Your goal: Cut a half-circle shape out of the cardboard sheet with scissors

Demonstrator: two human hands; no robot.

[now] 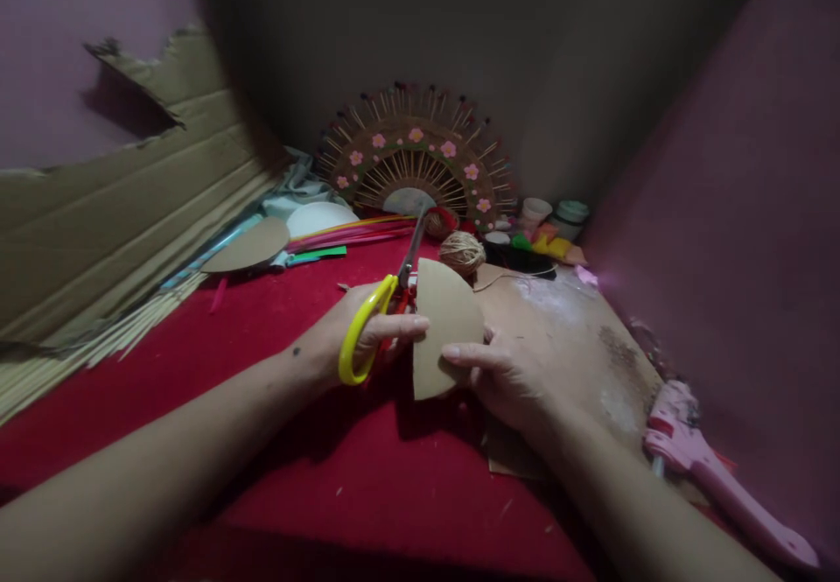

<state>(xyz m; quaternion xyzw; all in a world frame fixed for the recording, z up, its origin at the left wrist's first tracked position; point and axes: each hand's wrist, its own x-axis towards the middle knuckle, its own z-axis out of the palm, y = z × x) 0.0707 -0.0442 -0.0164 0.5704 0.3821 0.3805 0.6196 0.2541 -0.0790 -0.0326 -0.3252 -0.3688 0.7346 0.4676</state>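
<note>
Tan, plain-faced half-disc (447, 315) in left hand (337, 328) and right hand (508, 376)

We can read no text or label here; we make out no numbers, brands or signs either.

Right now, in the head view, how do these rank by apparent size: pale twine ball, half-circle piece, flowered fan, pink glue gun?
1. Flowered fan
2. Pink glue gun and half-circle piece: unsure; the first looks longer, the second broader.
3. Pale twine ball
</note>
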